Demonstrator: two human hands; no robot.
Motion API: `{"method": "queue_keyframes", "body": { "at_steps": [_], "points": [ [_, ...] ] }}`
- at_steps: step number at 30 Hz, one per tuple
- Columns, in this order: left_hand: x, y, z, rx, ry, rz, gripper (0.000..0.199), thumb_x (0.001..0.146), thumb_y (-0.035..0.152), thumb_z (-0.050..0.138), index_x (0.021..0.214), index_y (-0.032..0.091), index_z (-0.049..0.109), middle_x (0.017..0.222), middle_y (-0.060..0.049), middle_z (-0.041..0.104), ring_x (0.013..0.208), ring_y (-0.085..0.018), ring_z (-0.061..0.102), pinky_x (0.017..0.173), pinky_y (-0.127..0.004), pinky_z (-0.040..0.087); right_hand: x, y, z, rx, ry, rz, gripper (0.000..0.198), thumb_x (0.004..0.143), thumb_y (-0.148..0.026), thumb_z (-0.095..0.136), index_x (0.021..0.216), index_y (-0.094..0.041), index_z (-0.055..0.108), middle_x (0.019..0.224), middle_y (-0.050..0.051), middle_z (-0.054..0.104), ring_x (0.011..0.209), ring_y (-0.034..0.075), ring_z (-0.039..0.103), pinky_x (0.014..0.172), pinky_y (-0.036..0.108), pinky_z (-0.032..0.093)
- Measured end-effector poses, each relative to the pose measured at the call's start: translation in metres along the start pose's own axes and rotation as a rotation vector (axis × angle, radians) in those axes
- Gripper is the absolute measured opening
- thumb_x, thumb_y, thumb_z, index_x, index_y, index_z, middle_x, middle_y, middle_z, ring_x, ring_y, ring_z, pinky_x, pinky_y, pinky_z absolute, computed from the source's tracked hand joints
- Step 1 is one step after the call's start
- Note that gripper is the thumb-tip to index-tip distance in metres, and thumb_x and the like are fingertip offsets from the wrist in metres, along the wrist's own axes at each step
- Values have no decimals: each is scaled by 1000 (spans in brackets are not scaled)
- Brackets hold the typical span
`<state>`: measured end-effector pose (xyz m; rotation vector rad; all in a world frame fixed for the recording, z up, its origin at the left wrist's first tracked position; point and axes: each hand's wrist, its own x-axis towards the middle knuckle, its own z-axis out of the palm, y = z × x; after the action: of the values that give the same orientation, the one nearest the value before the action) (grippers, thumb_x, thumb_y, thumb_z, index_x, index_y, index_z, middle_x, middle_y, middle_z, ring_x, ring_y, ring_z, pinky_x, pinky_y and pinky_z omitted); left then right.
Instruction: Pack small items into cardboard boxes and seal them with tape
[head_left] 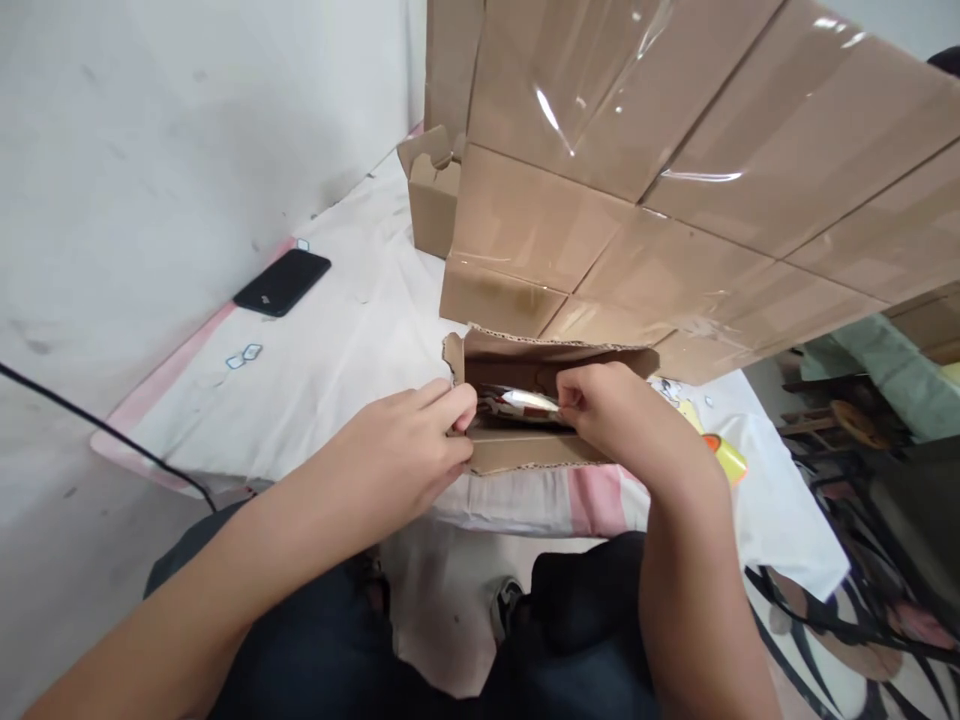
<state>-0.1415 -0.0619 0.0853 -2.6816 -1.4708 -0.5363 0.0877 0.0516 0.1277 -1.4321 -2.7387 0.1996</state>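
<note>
1. Nearest the camera, the person's dark-trousered knees sit under the edge of a table (pixel 360 330) draped in a white and pink cloth.
2. At that edge lies a small open cardboard box (pixel 525 452), its flaps still up and unsealed. The left hand (pixel 409 450) curls closed over the near left wall and steadies it, thumb and forefinger pinched at the rim.
3. The right hand (pixel 607 405) reaches in from the other side, its fingertips closed on a shiny foil packet (pixel 525 402) that lies low inside the box (mostly hidden, so its print cannot be read).
4. Judging from this, the packet is about seated in the box, while folding the flaps and taping look not yet done.
5. Beyond stands a wall of stacked, taped cartons (pixel 675 170), apparently finished ones, with an open empty-looking box (pixel 433 195) beside them.
6. Farther left, a black phone (pixel 283 282) rests by the wall.
</note>
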Motion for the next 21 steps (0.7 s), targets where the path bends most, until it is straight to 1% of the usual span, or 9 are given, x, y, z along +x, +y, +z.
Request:
{"method": "queue_keyframes", "body": {
  "at_steps": [2,5,7,9,14,18,21],
  "points": [
    [-3,-3,2,2,4,17,29,96,16,48,71,19,62,96,-7,56,86,-20,53,69,-34,46,1,0,0,-110,64,21,21,72,-3,57,61,-20,54,63,2,54,59,14,41,60,30,23],
    [-6,-11,7,-20,11,5,30,97,15,44,76,20,65,97,-6,57,86,-19,53,68,-32,45,6,1,0,-230,183,26,20,76,-6,58,62,-20,55,68,6,53,67,18,44,64,31,25],
    [-6,-16,9,-57,23,-15,31,97,16,42,78,20,66,99,-7,57,87,-19,53,65,-31,44,10,2,2,-249,224,0,22,79,-7,57,62,-19,53,67,7,52,70,20,45,64,31,26],
    [-5,-19,11,-89,30,-29,33,98,17,41,78,21,67,101,-7,57,87,-20,53,63,-31,43,14,1,3,-230,229,-36,22,81,-6,54,64,-20,51,67,6,53,69,19,45,63,31,26],
    [3,-24,13,-101,33,-39,33,98,20,39,79,22,66,105,-7,58,91,-20,55,64,-29,45,20,-5,8,-89,131,-131,21,82,-1,46,72,-20,50,75,4,58,66,16,47,60,30,25],
    [8,-29,16,-96,75,-56,31,97,20,40,81,21,66,111,-9,58,96,-22,57,64,-30,48,24,-9,14,-18,21,-131,23,80,0,46,69,-20,47,68,1,55,62,14,44,59,29,24],
    [9,-32,17,-150,90,-51,28,97,23,43,81,22,66,113,-9,59,98,-23,59,68,-32,51,24,-9,16,60,-54,-161,23,81,-2,49,67,-19,50,65,-1,55,60,12,44,59,28,26]
  ]
}}
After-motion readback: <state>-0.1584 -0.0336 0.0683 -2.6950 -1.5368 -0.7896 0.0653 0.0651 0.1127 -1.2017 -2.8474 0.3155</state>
